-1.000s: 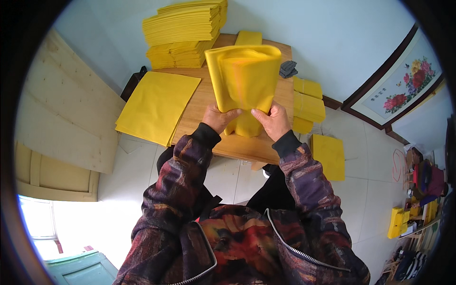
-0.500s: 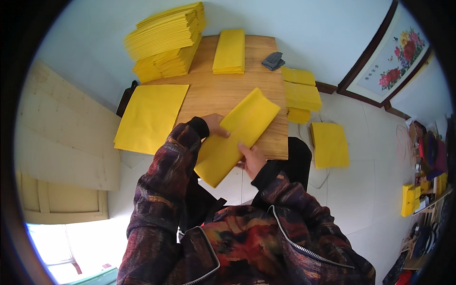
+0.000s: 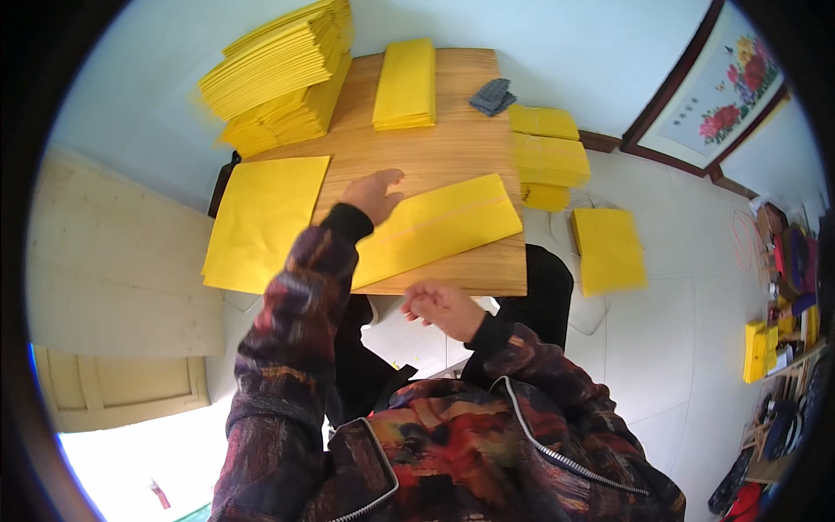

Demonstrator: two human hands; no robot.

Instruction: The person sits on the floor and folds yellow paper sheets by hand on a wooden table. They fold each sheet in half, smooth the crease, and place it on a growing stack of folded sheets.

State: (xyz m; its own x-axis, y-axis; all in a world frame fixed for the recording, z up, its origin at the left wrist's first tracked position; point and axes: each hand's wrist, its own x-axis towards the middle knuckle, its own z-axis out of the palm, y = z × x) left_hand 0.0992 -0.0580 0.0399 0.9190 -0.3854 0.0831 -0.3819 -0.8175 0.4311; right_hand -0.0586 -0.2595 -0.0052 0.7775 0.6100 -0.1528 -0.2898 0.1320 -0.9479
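A long folded yellow sheet (image 3: 444, 224), with a faint line along its length, lies slantwise on the wooden table (image 3: 452, 157). My left hand (image 3: 376, 195) hovers at its upper left edge, fingers apart and holding nothing. At the table's front edge, just below the sheet, my right hand (image 3: 442, 306) is off it with loosely bent fingers and nothing visible in them. Left of my left forearm lies a flat pile of wider yellow sheets (image 3: 265, 217). A narrow stack of folded yellow pieces (image 3: 406, 83) rests at the far side of the table.
Tall stacks of folded yellow pieces (image 3: 278, 78) stand at the back left. A dark grey cloth (image 3: 493, 97) lies at the far right corner. Beside the table's right edge are bundled yellow stacks (image 3: 550, 159), and another yellow pile (image 3: 609, 252) is low over the floor.
The folded sheet was held in both hands and tilted over the table's front edge; now it lies flatter on the table. Both hands have let go, the left moving up, the right drawing back.
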